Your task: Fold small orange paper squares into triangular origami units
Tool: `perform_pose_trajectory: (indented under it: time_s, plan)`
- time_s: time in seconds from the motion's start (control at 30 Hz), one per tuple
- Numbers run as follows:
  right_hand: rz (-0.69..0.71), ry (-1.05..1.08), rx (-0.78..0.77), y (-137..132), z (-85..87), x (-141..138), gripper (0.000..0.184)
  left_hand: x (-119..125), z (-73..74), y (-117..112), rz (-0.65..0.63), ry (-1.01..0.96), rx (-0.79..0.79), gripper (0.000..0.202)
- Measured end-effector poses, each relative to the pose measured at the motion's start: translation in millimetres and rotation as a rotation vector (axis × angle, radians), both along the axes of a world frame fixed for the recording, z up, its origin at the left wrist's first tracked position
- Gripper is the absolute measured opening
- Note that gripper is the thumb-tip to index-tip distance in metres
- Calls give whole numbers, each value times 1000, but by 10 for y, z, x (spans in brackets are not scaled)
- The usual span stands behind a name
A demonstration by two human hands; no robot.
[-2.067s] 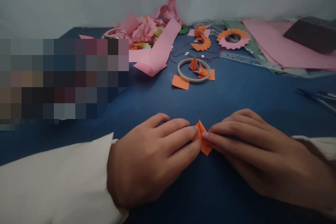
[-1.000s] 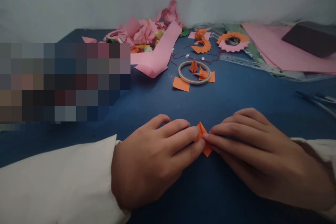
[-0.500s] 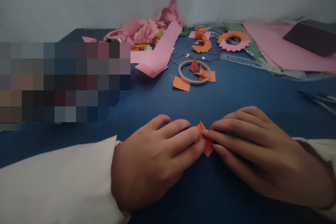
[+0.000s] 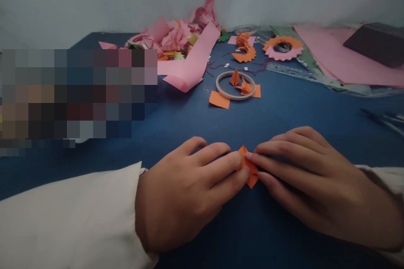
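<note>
A small folded orange paper piece (image 4: 250, 169) lies on the blue tabletop (image 4: 284, 113) between my two hands. My left hand (image 4: 186, 193) rests on the table with its fingertips pressed on the piece's left side. My right hand (image 4: 315, 185) comes in from the right, fingers close together, pinching the piece's right side. Most of the piece is hidden under the fingertips. Both wrists wear white sleeves.
Farther back lie a tape ring (image 4: 235, 85) with folded orange pieces inside, an orange square (image 4: 219, 99), a pink paper strip (image 4: 192, 65), a heap of pink scraps (image 4: 176, 35), an orange-pink paper wreath (image 4: 282, 47), pink sheets (image 4: 344, 61), a clear ruler (image 4: 303, 73) and scissors (image 4: 383, 118).
The fingertips have shifted slightly on the orange piece, and my right fingers now cover more of it. The hands stay in the same place.
</note>
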State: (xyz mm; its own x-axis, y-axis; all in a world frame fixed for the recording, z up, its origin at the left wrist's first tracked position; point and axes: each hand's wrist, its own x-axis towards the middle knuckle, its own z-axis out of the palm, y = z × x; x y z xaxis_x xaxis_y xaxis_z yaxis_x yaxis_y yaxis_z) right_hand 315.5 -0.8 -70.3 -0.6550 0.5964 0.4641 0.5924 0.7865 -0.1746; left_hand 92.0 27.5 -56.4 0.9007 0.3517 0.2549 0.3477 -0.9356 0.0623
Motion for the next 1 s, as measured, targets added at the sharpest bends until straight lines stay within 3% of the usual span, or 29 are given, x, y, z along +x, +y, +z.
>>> perform_pose_trajectory:
  time_s: [0.47, 1.0]
  plan:
    - [-28, -21, 32, 12, -44, 11, 20, -52, -3, -3, -22, 86, 22, 36]
    - [-8, -12, -20, -11, -5, 36, 27, -46, -2, 6, -14, 39, 19, 32]
